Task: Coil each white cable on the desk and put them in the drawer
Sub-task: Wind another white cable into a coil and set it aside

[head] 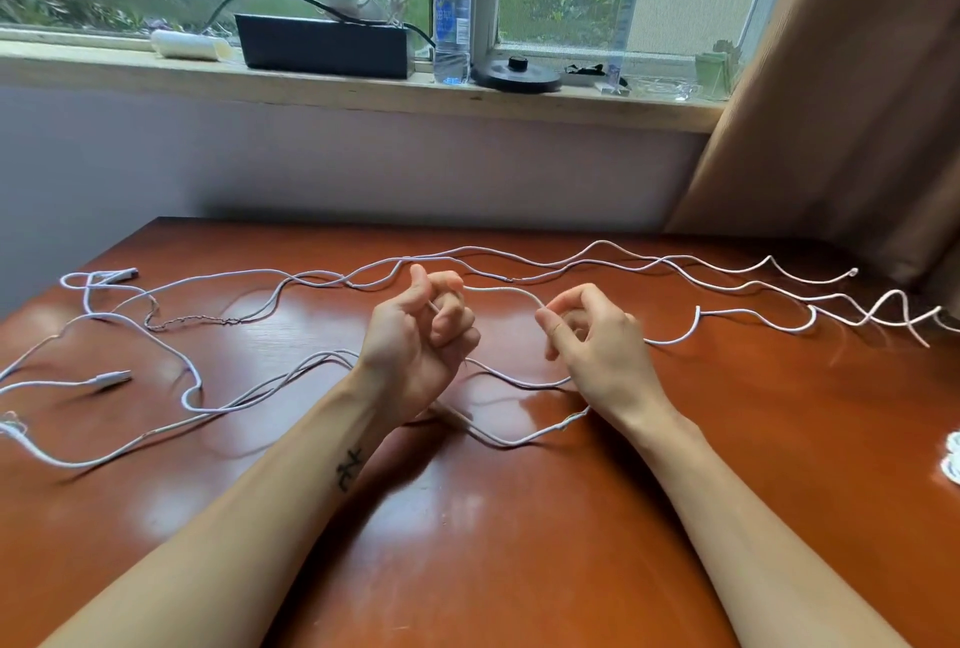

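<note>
Plainly, both hands held one white cable (498, 290) above the desk (519, 543): the left hand (421, 335) had its fingers curled round it, and the right hand (597, 341) pinched it between thumb and forefinger, the span between them arching clear of the wood. Other loose strands (234, 274) sprawled across the desk from edge to edge, crossing too often for separate cables to be counted, though two plugs (111, 378) lay at the left and one wound coil (953, 463) sat at the right edge. Behind, one bottle (453, 8) and one black box (322, 44) stood on the sill.
</note>
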The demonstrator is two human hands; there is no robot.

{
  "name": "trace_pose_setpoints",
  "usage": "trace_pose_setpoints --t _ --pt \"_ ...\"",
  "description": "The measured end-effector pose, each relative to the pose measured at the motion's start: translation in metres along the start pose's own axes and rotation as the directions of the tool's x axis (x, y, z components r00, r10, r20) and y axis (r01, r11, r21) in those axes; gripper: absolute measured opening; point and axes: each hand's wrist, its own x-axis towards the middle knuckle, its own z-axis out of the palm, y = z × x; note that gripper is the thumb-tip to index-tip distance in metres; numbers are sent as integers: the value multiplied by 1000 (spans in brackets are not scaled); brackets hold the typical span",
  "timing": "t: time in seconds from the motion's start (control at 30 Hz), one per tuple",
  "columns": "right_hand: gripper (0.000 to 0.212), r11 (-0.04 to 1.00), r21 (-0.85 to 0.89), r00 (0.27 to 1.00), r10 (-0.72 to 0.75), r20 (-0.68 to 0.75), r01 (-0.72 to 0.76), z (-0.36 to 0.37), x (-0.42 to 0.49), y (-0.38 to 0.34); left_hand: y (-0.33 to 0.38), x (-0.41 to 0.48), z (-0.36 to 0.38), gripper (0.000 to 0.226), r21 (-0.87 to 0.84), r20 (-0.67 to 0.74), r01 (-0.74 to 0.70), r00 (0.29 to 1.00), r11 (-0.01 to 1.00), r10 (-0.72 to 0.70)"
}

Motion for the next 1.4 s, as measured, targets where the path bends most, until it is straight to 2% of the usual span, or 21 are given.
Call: trace_pose_setpoints --t 0.2,0.3,0.37,0.5,0.67,0.8,0.87,0.97,1.1,1.27,1.4 --pt "21 999 -47 995 11 101 -6 -2 -2 -6 5 4 -2 42 -133 4 -23 1000 991 24" --pt "17 998 43 976 43 214 -54 0 -5 -11 8 3 -2 40 -129 17 -28 999 991 30" --pt "15 991 86 959 74 275 -101 0 -7 -13 10 1 -2 47 -148 45 -6 999 989 13" --pt "13 1000 10 938 21 347 -26 0 -8 -10 10 -2 -3 61 -221 102 57 994 974 -36" --pt "19 981 -141 917 -68 392 133 1 -9 -11 10 1 -7 48 -250 90 59 995 966 -38" --pt "19 984 -80 896 -110 431 159 4 -10 -11 10 1 -8 38 -229 49 42 998 972 -32" --pt "16 988 -8 886 -132 444 151 6 -10 -11 10 1 -9 36 -191 12 7 1000 981 -5" --pt "6 983 65 888 -183 423 172 8 -11 -14 11 4 -10 45 -86 -43 -44 998 995 40" --pt "14 981 157 896 -170 410 114 8 -12 -17 10 8 -12 51 185 -87 -143 983 972 161" --pt "17 960 277 941 -123 316 33 8 -10 -23 4 10 -15 47 502 -85 -202 956 841 280" --pt "22 897 430 943 -51 330 -102 6 -11 -27 0 11 -16 42 702 32 -276 933 656 359"
